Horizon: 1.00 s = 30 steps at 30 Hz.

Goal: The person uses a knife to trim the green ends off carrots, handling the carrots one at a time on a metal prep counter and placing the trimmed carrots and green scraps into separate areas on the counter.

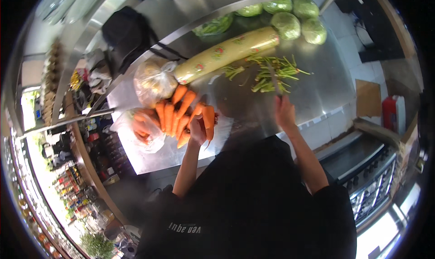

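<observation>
My left hand (198,129) is closed around a carrot (208,119), its tip towards me, at the near side of a carrot pile (170,118) on the steel table (316,99). In my right hand (284,112) is the handle of a knife (273,76); its blade points away from me, over a heap of cut green stems (266,79). A smaller bunch of stems (233,72) lies left of that heap. Left of the carrot pile rests a clear plastic bag with more carrots (144,133).
Behind the carrots sits a tied plastic bag with yellowish contents (154,80). A long yellow printed roll (224,54) lies across the table. Wrapped cabbages (286,25) and bagged greens (215,25) are at the back. A black bag (126,31) is at the far left.
</observation>
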Each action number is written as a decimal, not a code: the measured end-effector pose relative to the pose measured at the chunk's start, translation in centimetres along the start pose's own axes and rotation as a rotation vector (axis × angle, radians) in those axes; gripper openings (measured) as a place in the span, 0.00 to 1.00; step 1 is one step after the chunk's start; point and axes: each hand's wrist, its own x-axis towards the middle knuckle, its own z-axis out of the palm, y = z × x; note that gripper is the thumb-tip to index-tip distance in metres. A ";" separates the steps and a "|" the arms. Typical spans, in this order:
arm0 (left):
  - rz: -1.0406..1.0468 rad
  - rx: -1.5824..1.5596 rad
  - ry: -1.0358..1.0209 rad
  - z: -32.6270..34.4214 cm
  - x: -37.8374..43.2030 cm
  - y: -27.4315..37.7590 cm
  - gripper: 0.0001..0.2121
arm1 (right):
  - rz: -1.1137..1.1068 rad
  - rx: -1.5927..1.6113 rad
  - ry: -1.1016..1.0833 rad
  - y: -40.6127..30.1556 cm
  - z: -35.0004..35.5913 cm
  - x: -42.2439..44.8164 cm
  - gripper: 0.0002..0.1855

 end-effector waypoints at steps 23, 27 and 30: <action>0.985 1.493 0.790 -12.4 -2.8 9.5 0.22 | -0.156 0.030 -0.167 -3.1 1.6 -2.9 0.17; 1.286 1.217 1.172 -12.8 -6.1 11.9 0.13 | -0.135 -0.058 -0.073 -2.0 1.7 -3.5 0.16; 0.726 1.021 1.448 -21.1 -8.8 13.9 0.14 | -0.168 0.034 -0.024 -2.7 2.1 -4.4 0.18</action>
